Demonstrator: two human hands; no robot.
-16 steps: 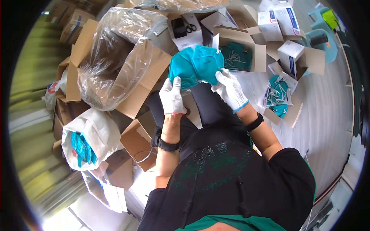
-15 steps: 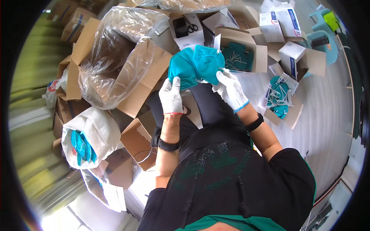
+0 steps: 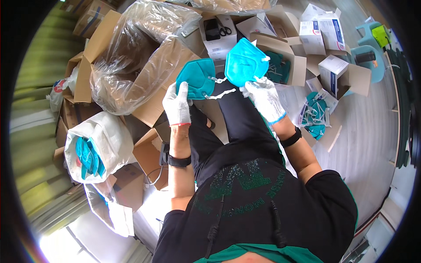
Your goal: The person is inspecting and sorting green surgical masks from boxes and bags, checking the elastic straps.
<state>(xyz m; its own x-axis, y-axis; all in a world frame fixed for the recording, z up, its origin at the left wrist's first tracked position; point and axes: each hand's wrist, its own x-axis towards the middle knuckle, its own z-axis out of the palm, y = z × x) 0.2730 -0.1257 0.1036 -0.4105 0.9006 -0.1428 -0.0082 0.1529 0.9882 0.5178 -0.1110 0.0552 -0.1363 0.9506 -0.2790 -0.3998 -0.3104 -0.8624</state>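
In my gloved left hand (image 3: 177,106) is a folded teal face mask (image 3: 196,78), pinched at its lower left edge by thumb and fingers. White ear straps dangle from its right side. My gloved right hand (image 3: 264,98) grips a second teal face mask (image 3: 246,64) by its bottom edge, with its outer face turned up. The two masks are apart, though a strap lies between them. Both are held above my knees, in front of an open carton (image 3: 302,70) that has more teal masks (image 3: 277,69) in it.
A big carton lined with clear plastic (image 3: 144,87) stands at the left. Nearer is a white sack (image 3: 115,147) with teal masks in its mouth. On the right, strapped masks (image 3: 316,111) lie in an opened box, beside white boxes (image 3: 331,68). Scissors (image 3: 225,30) rest on a box ahead.
The two masks, side by side and overlapping before, are now separated. My left hand has moved left with one; my right has raised and tilted the other.
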